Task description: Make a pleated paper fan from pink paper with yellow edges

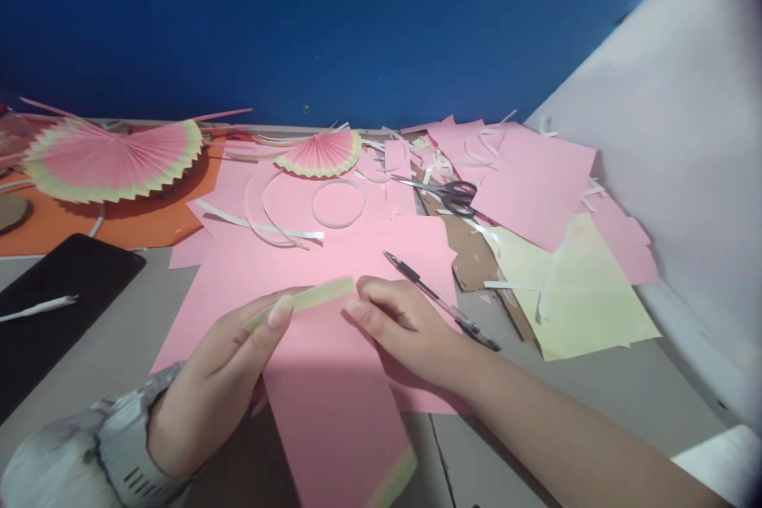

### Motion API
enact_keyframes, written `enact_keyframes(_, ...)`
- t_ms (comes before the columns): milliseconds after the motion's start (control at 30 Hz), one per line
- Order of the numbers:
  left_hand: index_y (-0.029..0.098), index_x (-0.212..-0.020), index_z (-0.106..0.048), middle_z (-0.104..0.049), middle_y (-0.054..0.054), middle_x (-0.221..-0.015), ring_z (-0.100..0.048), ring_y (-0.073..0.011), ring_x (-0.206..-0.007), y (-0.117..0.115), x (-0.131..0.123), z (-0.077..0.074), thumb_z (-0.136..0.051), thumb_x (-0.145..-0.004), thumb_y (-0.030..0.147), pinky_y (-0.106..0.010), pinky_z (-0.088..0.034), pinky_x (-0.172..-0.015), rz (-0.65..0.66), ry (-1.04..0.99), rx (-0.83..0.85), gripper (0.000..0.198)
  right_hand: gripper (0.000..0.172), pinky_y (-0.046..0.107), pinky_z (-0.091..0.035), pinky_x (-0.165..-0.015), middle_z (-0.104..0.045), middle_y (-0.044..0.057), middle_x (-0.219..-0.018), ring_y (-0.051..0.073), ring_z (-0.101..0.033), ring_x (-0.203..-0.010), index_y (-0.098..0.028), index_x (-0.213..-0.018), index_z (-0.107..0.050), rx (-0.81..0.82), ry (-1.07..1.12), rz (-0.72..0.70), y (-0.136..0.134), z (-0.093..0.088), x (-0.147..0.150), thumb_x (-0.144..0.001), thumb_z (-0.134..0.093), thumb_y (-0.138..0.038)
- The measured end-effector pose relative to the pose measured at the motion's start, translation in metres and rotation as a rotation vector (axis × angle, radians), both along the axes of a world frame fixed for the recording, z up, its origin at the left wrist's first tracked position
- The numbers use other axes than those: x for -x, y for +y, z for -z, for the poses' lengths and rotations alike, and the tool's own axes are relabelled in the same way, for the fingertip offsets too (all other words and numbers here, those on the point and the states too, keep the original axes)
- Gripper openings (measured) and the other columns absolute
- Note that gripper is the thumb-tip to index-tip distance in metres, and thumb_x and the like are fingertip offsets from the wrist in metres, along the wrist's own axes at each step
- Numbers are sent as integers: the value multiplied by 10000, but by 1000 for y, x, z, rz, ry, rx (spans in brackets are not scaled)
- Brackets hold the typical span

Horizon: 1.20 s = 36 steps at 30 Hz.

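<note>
A long pink paper strip [333, 381] with pale green ends hangs down from between my hands. My left hand [238, 349] grips its upper left corner, thumb on top over the green band. At the upper right corner my right hand [405, 321] pinches the edge between thumb and curled fingers. The strip's lower green end curls towards the bottom of the view. Beneath it lies a large pink sheet [238, 278]. A black-capped clear pen [440, 298] rests just beyond my right hand.
Two pleated pink-and-green paper fans [321, 152] lie along the back, the larger at left on orange paper [184, 214]. Black-handled scissors [452, 194] sit on paper scraps. Pale green sheets [601, 302] and brown cardboard [473, 258] are at right, a black tablet-like slab [65, 294] at left.
</note>
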State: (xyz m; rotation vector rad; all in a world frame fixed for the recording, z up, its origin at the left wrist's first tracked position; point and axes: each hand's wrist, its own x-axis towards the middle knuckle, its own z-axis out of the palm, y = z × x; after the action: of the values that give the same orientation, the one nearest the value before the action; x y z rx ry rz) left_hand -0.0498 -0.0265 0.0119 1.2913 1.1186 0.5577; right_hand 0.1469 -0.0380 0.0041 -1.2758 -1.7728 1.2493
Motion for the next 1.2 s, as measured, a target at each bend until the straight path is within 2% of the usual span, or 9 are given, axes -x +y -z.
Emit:
enact_keyframes(133, 201, -1177, -591, -639, -20, -753, -370, -63, -398, 0, 0, 0, -441, -858, 360, -171, -312, -335, 50, -1, 49, 386, 378, 212, -241, -514, -295, -65, -606, 66, -301, -556, -187, -622, -280, 29, -42, 4, 0, -1, -1, -905, -474, -347)
enact_keyframes(300, 200, -1073, -649, -636, -13, -696, -420, -91, -421, 0, 6, 4, -440, -856, 361, -199, -383, -407, -18, 43, -85, 342, 353, 211, -247, -510, -280, -62, -623, 72, -289, -559, -196, -641, -291, 44, 54, -67, 1, 2, -2, -915, -435, -364)
enact_keyframes(400, 193, -930, -677, -553, 18, -545, -417, -93, -409, -2, 9, 9, -442, -858, 361, -196, -392, -425, -46, 1, -101, 298, 375, 214, -246, -508, -272, -61, -605, 71, -288, -543, -194, -622, -264, 20, 14, -73, 1, 3, -2, -930, -404, -355)
enact_keyframes(500, 186, -703, -632, -495, 33, -481, -409, -85, -399, -6, 9, 13, -459, -842, 361, -177, -347, -368, -11, -92, 12, 282, 394, 219, -251, -509, -265, -62, -586, 69, -285, -524, -193, -604, -245, -39, -12, -29, 0, 3, -1, -933, -398, -346)
enact_keyframes(667, 186, -396, -400, -416, 38, -358, -392, -68, -352, -7, 1, 8, -503, -813, 392, -177, -343, -389, 99, 109, 50, 476, 363, 213, -263, -506, -285, -59, -599, 74, -289, -538, -198, -630, -280, -74, 51, 69, 0, 3, -3, -951, -340, -355)
enact_keyframes(800, 194, -378, -363, -389, 37, -342, -382, -67, -342, -5, -1, 3, -415, -843, 430, -183, -330, -397, 42, 103, 54, 524, 382, 220, -237, -485, -242, -66, -566, 70, -263, -504, -195, -608, -240, -68, -17, 31, 0, 2, -3, -948, -364, -320)
enact_keyframes(967, 187, -373, -399, -401, 31, -350, -396, -69, -349, -5, -2, 2, -452, -825, 455, -189, -325, -409, 181, 123, 113, 528, 355, 216, -275, -509, -314, -55, -611, 77, -317, -543, -198, -632, -287, -46, 0, 87, -1, 2, -2, -956, -322, -340)
enact_keyframes(1100, 194, -400, -369, -348, 43, -343, -322, -65, -326, -4, -3, 2, -374, -850, 501, -199, -264, -365, 34, 103, 137, 544, 361, 218, -261, -500, -290, -59, -588, 77, -294, -529, -198, -623, -266, -41, -21, 42, 0, 3, -1, -954, -331, -325)
enact_keyframes(1200, 191, -478, -423, -403, 48, -404, -353, -73, -366, -4, -2, 3, -448, -834, 428, -194, -276, -370, 50, -9, 89, 428, 381, 225, -227, -479, -251, -64, -570, 75, -260, -513, -196, -613, -234, -60, -55, 62, 0, 4, -1, -952, -345, -332)
